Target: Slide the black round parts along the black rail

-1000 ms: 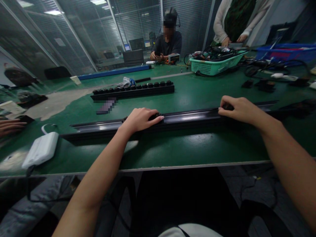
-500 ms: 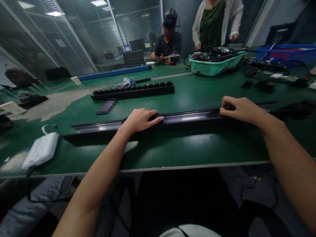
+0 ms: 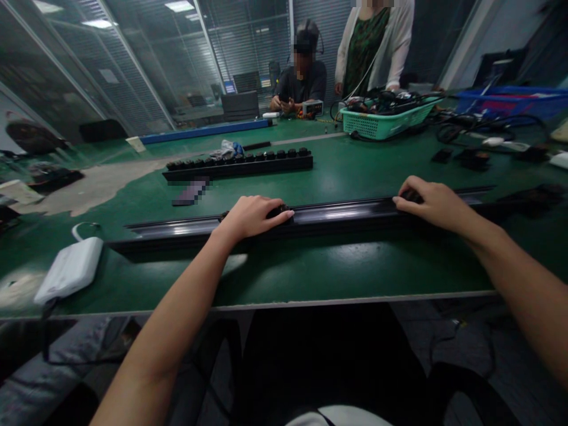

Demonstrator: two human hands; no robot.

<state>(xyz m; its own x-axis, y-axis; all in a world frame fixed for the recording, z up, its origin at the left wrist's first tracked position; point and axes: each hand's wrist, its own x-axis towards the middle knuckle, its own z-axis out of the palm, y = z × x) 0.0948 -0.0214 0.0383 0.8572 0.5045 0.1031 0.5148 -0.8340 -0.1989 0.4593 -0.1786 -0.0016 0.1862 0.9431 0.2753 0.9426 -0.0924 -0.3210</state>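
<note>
A long black rail with a shiny inner channel point(image 3: 350, 212) lies across the green table in front of me. My left hand point(image 3: 255, 216) rests on its left-middle part, fingers curled round a small dark piece point(image 3: 280, 210) in the channel. Farther right along the rail, my right hand point(image 3: 426, 201) is closed over another small dark piece point(image 3: 412, 195). The undersides of both pieces are hidden. Beyond the rail lies a second black bar point(image 3: 239, 167) with a row of round black parts on top.
A white box with a cable point(image 3: 71, 269) sits at the left. A phone point(image 3: 191, 193) lies behind the rail. At the back are a green basket point(image 3: 377, 125) full of cables, a blue basket point(image 3: 510, 105), a seated person point(image 3: 304, 77) and a standing person point(image 3: 373, 47).
My right hand has shifted slightly, its forearm now lower. My left hand has stayed on its piece. The standing person has moved left, and a pale cable now rises from the green basket.
</note>
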